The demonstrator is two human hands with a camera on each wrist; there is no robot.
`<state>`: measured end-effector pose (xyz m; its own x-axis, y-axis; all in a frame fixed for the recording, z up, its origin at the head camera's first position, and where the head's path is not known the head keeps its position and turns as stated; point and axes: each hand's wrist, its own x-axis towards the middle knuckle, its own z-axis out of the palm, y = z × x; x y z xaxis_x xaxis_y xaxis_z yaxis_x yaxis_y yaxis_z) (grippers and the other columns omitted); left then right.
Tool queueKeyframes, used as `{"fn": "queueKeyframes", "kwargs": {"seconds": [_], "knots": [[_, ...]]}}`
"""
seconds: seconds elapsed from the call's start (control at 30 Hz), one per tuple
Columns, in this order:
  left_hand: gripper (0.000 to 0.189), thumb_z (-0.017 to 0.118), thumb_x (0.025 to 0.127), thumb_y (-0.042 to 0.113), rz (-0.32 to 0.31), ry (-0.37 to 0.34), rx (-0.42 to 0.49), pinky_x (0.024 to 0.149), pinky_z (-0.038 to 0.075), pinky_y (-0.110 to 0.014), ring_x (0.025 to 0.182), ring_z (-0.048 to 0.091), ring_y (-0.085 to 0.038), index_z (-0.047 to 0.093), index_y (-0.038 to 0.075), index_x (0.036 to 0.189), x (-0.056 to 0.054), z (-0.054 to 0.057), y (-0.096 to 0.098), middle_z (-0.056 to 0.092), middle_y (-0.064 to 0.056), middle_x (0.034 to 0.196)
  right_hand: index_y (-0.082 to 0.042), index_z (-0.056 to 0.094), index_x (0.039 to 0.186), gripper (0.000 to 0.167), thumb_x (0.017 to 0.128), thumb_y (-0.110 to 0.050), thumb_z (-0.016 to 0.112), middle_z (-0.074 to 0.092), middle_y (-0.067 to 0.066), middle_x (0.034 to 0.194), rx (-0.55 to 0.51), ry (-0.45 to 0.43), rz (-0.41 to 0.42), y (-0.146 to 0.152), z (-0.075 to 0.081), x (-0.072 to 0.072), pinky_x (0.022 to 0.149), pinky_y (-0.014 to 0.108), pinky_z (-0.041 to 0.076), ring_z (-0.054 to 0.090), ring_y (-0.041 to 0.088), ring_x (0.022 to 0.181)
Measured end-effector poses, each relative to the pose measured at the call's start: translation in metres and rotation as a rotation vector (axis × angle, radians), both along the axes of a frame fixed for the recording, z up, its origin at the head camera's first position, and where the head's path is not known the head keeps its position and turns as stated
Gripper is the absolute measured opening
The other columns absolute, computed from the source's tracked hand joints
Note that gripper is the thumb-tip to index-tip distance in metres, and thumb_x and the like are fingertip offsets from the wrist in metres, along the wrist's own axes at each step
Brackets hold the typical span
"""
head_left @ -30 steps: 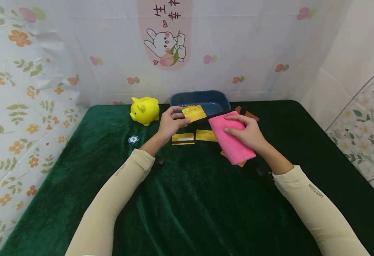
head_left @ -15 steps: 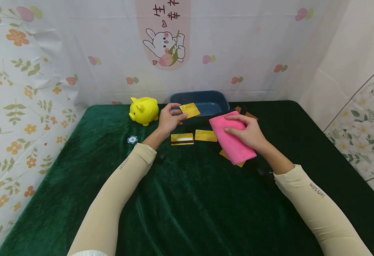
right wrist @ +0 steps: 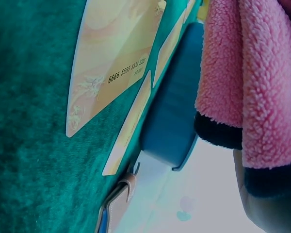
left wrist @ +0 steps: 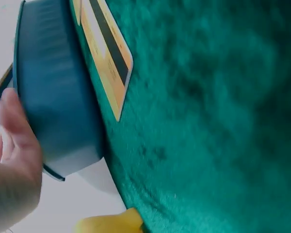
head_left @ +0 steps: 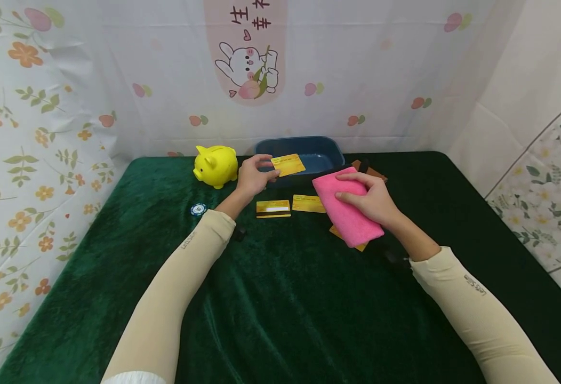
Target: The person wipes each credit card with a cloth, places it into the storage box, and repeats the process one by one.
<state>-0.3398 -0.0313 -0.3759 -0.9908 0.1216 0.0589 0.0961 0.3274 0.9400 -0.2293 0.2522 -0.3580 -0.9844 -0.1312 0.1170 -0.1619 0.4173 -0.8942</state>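
My left hand (head_left: 253,176) pinches a yellow bank card (head_left: 288,165) by its left end, in front of the blue plastic basin (head_left: 304,145). The card is raised, with its printed face up. In the right hand (head_left: 369,198) I hold a folded pink plush cloth (head_left: 343,210) with a dark edge, fingers and thumb on top. It hangs above another card (head_left: 361,246), which it mostly hides in the head view. The right wrist view shows that card (right wrist: 114,68) lying flat on the green cloth, apart from the plush one.
Two more yellow cards lie near the basin: one stripe side up (head_left: 273,209), one face up (head_left: 309,203). At the back left stand a yellow piggy bank (head_left: 216,166) and, nearer, a poker chip (head_left: 198,209). A brown wallet (head_left: 375,172) lies behind my right hand.
Compared with a second ago, my left hand and its card have shifted slightly left and back, and the card's tilt has altered a little. My right hand has barely moved.
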Motion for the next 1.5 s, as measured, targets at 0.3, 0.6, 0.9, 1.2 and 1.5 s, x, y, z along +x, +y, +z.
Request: {"fn": "queueKeyframes", "kwargs": {"seconds": [0.3,0.6,0.9,1.2,1.5], "knots": [[0.046,0.072,0.093,0.016,-0.050,0.050,-0.134,0.086,0.057,-0.036,0.090,0.070,-0.025,0.058,0.009,0.136,0.003,-0.003,0.002,0.062,-0.008,0.133,-0.013,0.059,0.136,0.046,0.093,-0.023,0.071,0.053,0.013,0.119,-0.001,0.006,-0.002,0.002,-0.001,0.001,0.062,0.031,0.056,0.063,0.024,0.077],[0.037,0.073,0.092,0.017,-0.141,0.171,-0.143,0.083,0.057,-0.037,0.090,0.068,-0.027,0.063,0.005,0.126,0.017,-0.004,-0.012,0.065,-0.012,0.126,-0.009,0.059,0.135,0.044,0.093,-0.019,0.070,0.053,0.014,0.120,0.011,0.013,-0.003,0.002,0.001,0.001,0.063,0.030,0.055,0.061,0.025,0.079],[0.042,0.074,0.091,0.015,-0.365,0.113,-0.235,0.092,0.053,-0.042,0.105,0.064,-0.030,0.061,0.002,0.128,0.034,-0.002,-0.033,0.064,-0.016,0.125,-0.012,0.059,0.136,0.045,0.093,-0.022,0.070,0.052,0.013,0.122,0.026,0.027,0.010,0.002,0.003,0.004,0.064,0.030,0.054,0.060,0.026,0.083],[0.050,0.075,0.090,0.015,-0.488,0.065,-0.356,0.082,0.057,-0.039,0.100,0.066,-0.028,0.056,0.003,0.135,0.042,-0.003,-0.044,0.057,-0.018,0.134,-0.007,0.059,0.134,0.043,0.093,-0.016,0.069,0.052,0.016,0.121,0.028,0.041,0.027,0.004,0.003,0.008,0.062,0.030,0.055,0.062,0.024,0.077],[0.053,0.077,0.088,0.017,-0.491,0.020,-0.491,0.086,0.055,-0.039,0.101,0.066,-0.029,0.056,0.005,0.135,0.039,-0.010,-0.049,0.059,-0.015,0.132,-0.011,0.061,0.133,0.043,0.092,-0.019,0.072,0.055,0.014,0.118,0.021,0.058,0.028,0.001,0.003,0.012,0.064,0.031,0.056,0.062,0.026,0.081]]}}
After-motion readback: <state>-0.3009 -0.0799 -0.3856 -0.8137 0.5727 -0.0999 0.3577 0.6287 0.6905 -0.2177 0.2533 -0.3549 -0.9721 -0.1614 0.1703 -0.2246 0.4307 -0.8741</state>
